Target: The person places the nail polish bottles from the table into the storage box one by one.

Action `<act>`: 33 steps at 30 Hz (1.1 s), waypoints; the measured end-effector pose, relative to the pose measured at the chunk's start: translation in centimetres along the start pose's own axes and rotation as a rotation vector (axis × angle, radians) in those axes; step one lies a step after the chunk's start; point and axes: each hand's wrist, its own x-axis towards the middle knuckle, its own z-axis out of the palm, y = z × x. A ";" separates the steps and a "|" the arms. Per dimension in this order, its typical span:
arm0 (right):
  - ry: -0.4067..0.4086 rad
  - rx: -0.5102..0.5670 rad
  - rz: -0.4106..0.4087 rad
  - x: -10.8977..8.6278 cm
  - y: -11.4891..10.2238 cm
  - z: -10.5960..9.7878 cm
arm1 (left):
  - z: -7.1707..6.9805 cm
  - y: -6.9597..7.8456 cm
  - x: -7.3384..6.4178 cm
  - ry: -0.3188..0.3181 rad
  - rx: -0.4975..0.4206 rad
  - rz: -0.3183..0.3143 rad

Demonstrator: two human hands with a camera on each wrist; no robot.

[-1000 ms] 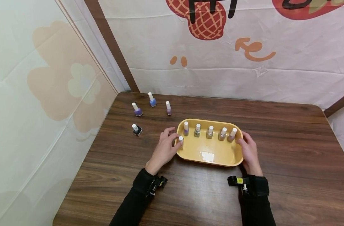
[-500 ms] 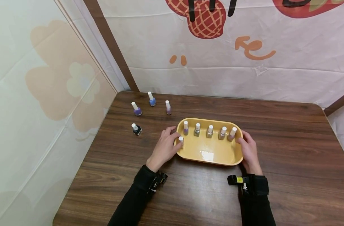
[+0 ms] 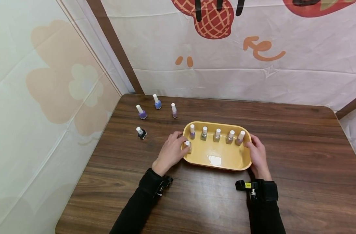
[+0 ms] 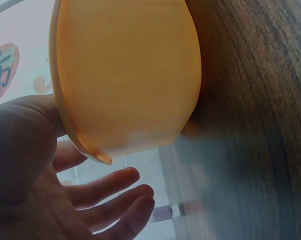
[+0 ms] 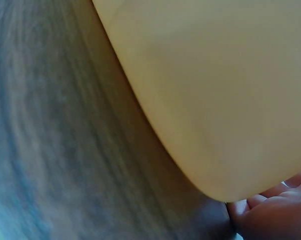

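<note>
In the head view, a yellow oblong tray [image 3: 215,159] stands on the table. My left hand [image 3: 170,152] is at its left end, with thumb and index finger reaching over the rim and pinching a white-capped nail polish bottle [image 3: 189,148] inside. The left wrist view shows its other fingers [image 4: 110,187] spread outside the tray wall; the bottle is hidden there. My right hand [image 3: 259,157] grips the tray's right end, thumb over the rim and fingers outside. Along the tray's far side stand several white-capped nail polish bottles, from a purple one [image 3: 192,132] to a pinkish one [image 3: 240,138].
Beyond the tray's left end, on the brown wooden table [image 3: 297,156], are a black nail polish [image 3: 141,133], a purple one [image 3: 141,112], a blue one [image 3: 157,102] and a mauve one [image 3: 174,111]. A printed curtain [image 3: 224,78] hangs behind the table.
The bottle at my left fingers has shifted slightly to the right and leans a little, with more of its body showing. My right hand and the tray stay put.
</note>
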 end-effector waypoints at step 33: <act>-0.010 -0.011 0.007 -0.1 -0.1 -0.1 | 0.1 -0.1 -0.3 -0.007 -0.021 0.010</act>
